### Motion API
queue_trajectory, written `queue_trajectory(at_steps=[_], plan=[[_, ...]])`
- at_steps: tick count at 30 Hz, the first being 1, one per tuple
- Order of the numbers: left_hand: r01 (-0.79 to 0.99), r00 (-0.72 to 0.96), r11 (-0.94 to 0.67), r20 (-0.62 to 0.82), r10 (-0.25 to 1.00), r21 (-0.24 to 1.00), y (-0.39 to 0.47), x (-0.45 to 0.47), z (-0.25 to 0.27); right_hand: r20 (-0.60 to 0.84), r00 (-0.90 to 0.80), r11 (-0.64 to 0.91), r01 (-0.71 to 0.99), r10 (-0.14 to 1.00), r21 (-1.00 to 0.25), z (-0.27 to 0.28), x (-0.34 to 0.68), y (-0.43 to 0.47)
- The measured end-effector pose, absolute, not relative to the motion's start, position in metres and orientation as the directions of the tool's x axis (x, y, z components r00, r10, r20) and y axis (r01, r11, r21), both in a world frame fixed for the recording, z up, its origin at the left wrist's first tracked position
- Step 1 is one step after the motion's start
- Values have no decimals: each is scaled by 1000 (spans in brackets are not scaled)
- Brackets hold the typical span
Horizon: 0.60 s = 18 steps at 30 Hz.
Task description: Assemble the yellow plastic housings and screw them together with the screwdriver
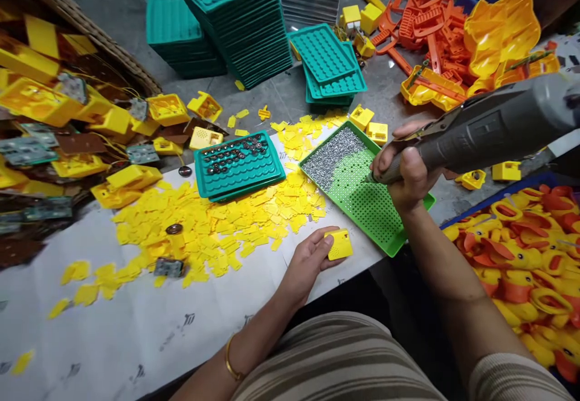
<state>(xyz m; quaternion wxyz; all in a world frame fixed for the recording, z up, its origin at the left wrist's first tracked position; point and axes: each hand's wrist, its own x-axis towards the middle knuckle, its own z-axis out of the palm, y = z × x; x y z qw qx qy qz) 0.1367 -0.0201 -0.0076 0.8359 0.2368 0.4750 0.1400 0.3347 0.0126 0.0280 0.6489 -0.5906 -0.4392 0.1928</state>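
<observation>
My left hand (310,262) pinches a small yellow plastic box (339,244) with a patch of speaker holes, just above the front edge of the white-covered table. In my right hand (410,174) is a grey power screwdriver (480,129), its tip pointing left and down over the green perforated tray (399,241). Small silver screws (333,153) fill that tray's far left part. Left of it, a teal tray (240,177) carries dark round metal-rimmed parts in rows. Loose flat yellow pieces (217,226) lie spread around the teal tray.
Yellow housings with circuit boards (40,105) heap up at the left. Stacked teal trays (231,26) stand at the back. Orange plastic parts (430,26) pile at the back right. A blue-edged bin of yellow duck-like parts (521,256) sits to my right.
</observation>
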Motion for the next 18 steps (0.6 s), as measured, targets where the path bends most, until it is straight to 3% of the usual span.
queue_trajectory(at_steps=[7,12,18], plan=[[-10,513,847,-724,460,531,-18,137,-10,312,536,140,337,785,-931,22,335,16],[-2,506,844,-728,463,536,-18,137,-9,352,487,203,331,800,-921,19,335,14],[4,496,852,-741,453,524,-17,138,-8,260,464,88,360,847,-929,18,336,12]])
